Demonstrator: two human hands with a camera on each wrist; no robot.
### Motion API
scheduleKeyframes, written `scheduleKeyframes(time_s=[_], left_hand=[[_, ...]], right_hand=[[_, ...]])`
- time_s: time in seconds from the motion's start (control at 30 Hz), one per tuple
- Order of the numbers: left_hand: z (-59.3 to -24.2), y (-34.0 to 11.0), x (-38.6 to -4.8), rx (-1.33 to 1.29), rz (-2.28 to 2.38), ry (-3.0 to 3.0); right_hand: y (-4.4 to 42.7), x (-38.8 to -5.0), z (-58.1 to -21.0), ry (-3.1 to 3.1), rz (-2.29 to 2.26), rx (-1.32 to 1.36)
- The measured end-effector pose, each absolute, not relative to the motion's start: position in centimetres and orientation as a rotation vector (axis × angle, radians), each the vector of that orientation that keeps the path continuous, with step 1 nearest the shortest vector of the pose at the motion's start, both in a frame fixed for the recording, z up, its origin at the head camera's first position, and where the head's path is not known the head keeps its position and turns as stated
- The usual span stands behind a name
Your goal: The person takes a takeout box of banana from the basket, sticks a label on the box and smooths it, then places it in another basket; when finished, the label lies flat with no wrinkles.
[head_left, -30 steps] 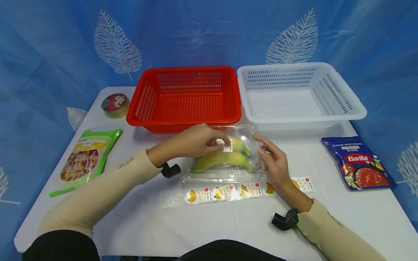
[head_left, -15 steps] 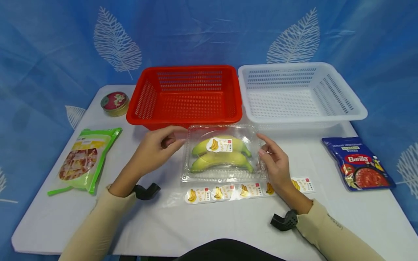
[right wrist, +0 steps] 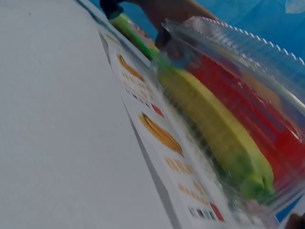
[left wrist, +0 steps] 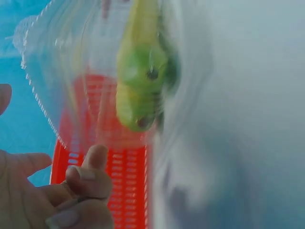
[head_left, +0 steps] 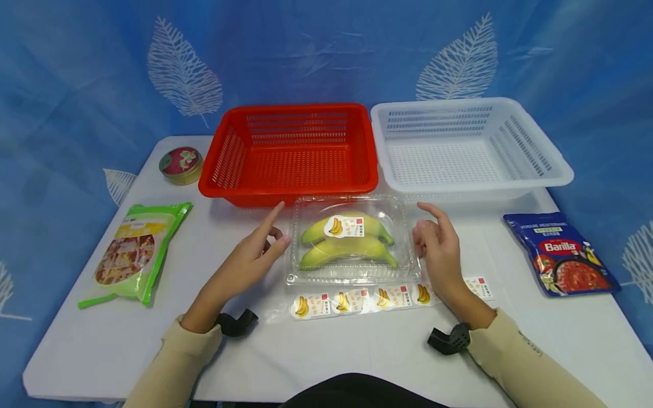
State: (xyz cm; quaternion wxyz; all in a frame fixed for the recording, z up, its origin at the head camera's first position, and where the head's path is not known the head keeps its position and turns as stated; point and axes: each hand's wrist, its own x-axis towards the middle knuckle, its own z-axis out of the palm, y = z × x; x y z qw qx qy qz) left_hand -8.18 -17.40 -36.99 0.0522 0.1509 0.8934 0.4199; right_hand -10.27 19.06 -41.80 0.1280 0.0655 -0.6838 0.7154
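Note:
A clear plastic clamshell box [head_left: 352,274] lies closed in the middle of the table, two bananas [head_left: 347,253] inside. On its lid is a white banana sticker [head_left: 344,226]. My left hand [head_left: 248,258] is just left of the box, index finger and thumb stretched out, holding nothing; the left wrist view shows it close to the box's end. At the right side my right hand [head_left: 440,255] has its index finger extended and the others bent; whether it touches the box I cannot tell. In front of the box lies a strip of banana stickers [head_left: 357,301], partly hidden by the right hand.
Behind the box stand a red basket [head_left: 288,191] and a white basket [head_left: 474,186] side by side. A green food bag [head_left: 134,252] and a round tin [head_left: 181,164] lie on the left. On the right is a blue Barilla pouch [head_left: 561,254].
My left hand has withdrawn from the sticker on the lid to the box's left side. My right hand has shifted slightly right, away from the box's edge. The box stays in place.

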Motion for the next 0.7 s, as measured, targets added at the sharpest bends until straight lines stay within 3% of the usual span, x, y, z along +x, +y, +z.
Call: scheduleKeyframes(time_s=[0.7], left_hand=[[-38.2,-15.9,-8.4,0.54,1.467,2.593]], right_hand=[[26.2,-16.9,-37.5,-1.287,2.127,-0.529]])
